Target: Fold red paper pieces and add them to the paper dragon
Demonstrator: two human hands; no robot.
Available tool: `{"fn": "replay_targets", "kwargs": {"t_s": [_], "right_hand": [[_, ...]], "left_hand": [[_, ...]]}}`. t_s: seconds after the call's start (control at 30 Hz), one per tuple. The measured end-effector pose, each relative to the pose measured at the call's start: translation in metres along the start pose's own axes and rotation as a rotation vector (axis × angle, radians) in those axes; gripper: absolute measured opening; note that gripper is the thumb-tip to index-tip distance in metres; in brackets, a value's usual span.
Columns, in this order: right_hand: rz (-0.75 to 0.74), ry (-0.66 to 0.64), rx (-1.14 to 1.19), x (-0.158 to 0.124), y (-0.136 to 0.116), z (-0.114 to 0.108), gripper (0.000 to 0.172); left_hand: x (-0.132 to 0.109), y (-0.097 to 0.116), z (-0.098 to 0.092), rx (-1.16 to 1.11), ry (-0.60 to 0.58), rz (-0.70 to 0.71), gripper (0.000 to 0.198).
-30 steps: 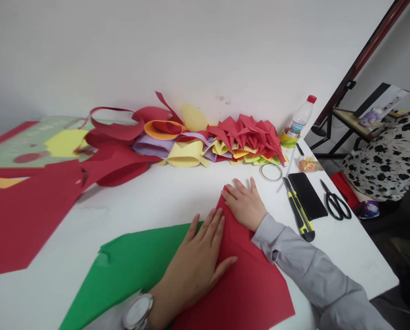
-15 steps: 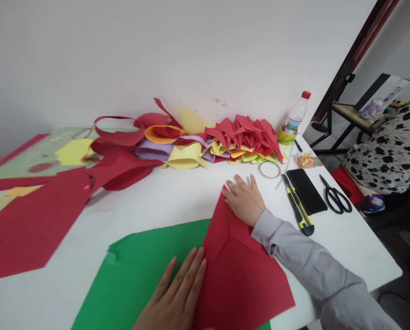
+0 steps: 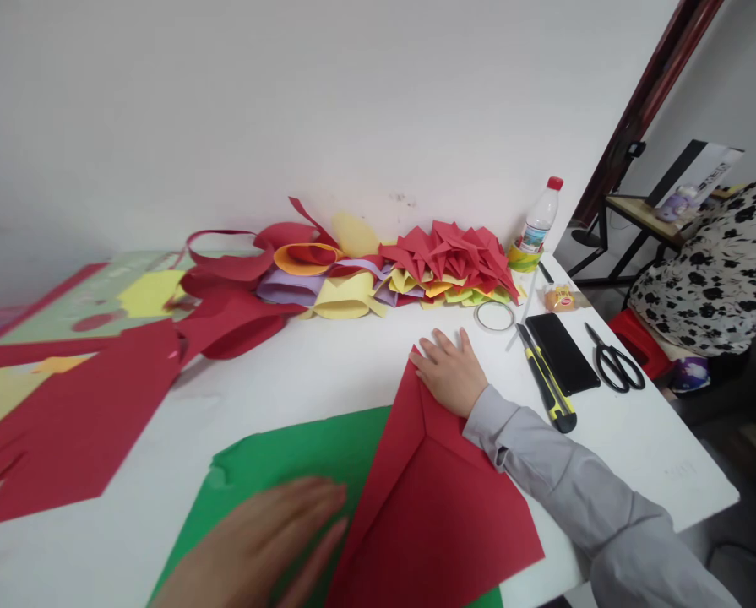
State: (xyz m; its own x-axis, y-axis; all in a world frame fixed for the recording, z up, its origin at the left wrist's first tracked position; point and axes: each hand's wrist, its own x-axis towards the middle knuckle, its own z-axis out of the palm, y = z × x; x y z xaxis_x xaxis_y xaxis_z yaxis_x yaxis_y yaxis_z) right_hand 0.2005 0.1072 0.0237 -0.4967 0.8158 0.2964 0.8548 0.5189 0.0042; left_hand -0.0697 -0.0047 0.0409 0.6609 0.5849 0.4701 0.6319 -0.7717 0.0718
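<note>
A red sheet of paper (image 3: 459, 523) with fold lines lies on top of a green sheet (image 3: 269, 456) on the white table. Spread flat over the red paper's top corner, my right hand (image 3: 450, 371) touches it with the fingers apart. My left hand (image 3: 269, 540), blurred by motion, hovers over the green sheet left of the red paper's long edge. Its fingers are stretched out and nothing shows in them.
Along the wall lie red paper stars (image 3: 459, 253) and rolled paper pieces (image 3: 345, 295). A bottle (image 3: 535, 228), a tape ring (image 3: 495, 316), a cutter knife (image 3: 547, 380), a black phone (image 3: 561, 353) and scissors (image 3: 615, 363) are at right. Cut red paper (image 3: 99, 405) covers the left.
My left hand has come off the red paper's edge and moved left and down. The paper's left flap shows more fully along a crease. My right hand stays put.
</note>
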Motion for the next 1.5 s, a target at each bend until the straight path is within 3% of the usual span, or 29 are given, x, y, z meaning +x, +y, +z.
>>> {"fn": "replay_targets", "kwargs": {"t_s": [0.07, 0.17, 0.27, 0.47, 0.63, 0.8, 0.93, 1.07, 1.17, 1.27, 1.33, 1.37, 1.4, 1.43, 1.5], "right_hand": [[0.007, -0.012, 0.009, 0.000, 0.000, -0.001, 0.032], [0.012, -0.029, 0.026, -0.001, 0.002, -0.003, 0.033], [0.022, -0.036, 0.028, -0.001, 0.003, -0.005, 0.032], [0.017, -0.029, -0.002, 0.001, 0.001, -0.012, 0.035], [0.129, -0.135, -0.019, 0.003, -0.004, -0.021, 0.023], [0.258, -0.150, 0.045, 0.001, -0.007, -0.024, 0.033], [0.322, -0.124, 0.247, -0.002, -0.003, -0.022, 0.035], [0.423, -0.087, 0.693, -0.001, 0.007, -0.018, 0.042], [0.336, -0.109, 0.911, 0.001, 0.009, -0.029, 0.035], [0.248, -0.017, 0.921, -0.002, -0.001, -0.064, 0.027], [0.010, 0.326, 0.731, -0.010, -0.014, -0.096, 0.023], [-0.112, 0.442, 0.610, -0.015, -0.021, -0.111, 0.023], [-0.205, 0.547, 0.487, -0.021, -0.029, -0.125, 0.024], [-0.267, 0.616, 0.367, -0.027, -0.036, -0.136, 0.022], [-0.362, 0.717, 0.206, -0.038, -0.047, -0.147, 0.022]], "left_hand": [[0.043, -0.003, -0.001, -0.031, -0.123, -0.144, 0.031], [0.096, 0.001, 0.013, 0.009, -0.357, -0.354, 0.029], [0.122, 0.005, 0.034, 0.072, -0.374, -0.430, 0.032], [0.124, 0.001, 0.052, 0.015, -0.348, -0.463, 0.027], [0.125, 0.000, 0.051, -0.030, -0.329, -0.491, 0.027], [0.124, 0.000, 0.053, -0.075, -0.277, -0.499, 0.028], [0.121, -0.001, 0.061, -0.169, -0.209, -0.500, 0.025], [0.122, 0.000, 0.066, -0.284, -0.147, -0.523, 0.021], [0.129, -0.004, 0.056, -0.338, -0.081, -0.518, 0.018], [0.135, -0.008, 0.026, -0.342, 0.020, -0.469, 0.014], [0.132, -0.007, -0.003, -0.319, 0.110, -0.361, 0.011], [0.128, -0.004, -0.017, -0.255, 0.236, -0.196, 0.013], [0.122, -0.001, -0.031, -0.179, 0.400, -0.057, 0.015], [0.115, 0.003, -0.041, -0.102, 0.489, -0.002, 0.022], [0.100, 0.010, -0.053, -0.010, 0.563, 0.036, 0.035]]}}
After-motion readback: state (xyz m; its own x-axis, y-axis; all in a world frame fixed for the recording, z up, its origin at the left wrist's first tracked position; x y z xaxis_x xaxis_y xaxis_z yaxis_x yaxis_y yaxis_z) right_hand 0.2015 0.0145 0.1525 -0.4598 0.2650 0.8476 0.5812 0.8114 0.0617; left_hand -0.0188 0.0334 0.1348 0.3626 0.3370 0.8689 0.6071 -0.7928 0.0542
